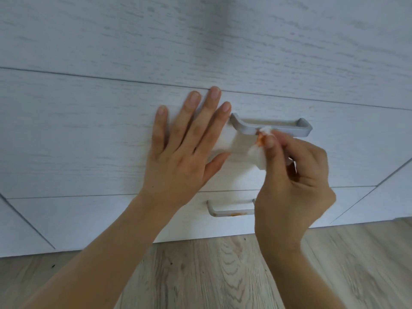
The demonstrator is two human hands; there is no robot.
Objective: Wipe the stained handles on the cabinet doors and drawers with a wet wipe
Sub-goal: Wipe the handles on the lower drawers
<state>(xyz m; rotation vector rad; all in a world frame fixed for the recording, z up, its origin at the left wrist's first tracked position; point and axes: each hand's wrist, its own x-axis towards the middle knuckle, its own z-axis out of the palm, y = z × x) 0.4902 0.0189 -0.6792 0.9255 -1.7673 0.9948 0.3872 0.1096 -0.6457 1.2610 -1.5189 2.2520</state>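
Orange smears on the wet wipe show that some of the stain has come off onto it. The right hand pinches the bunched wipe between thumb and fingertips and presses it against the left part of the upper drawer handle, just past its left bend. The left hand lies flat with fingers straight and spread on the upper drawer front, beside the handle's left end, holding nothing — it looks to be steadying the drawer.

As a judgement, the task is under way rather than near its end. The upper handle appears mostly grey and clean along its visible length, though the part under the wipe is hidden, so I cannot say it is finished. The lower drawer handle still carries a clear orange stain on its bar and seems untouched — that one is left to do. Other cabinet doors' handles are out of view, so their condition cannot be told. Wooden floor lies below the cabinet.
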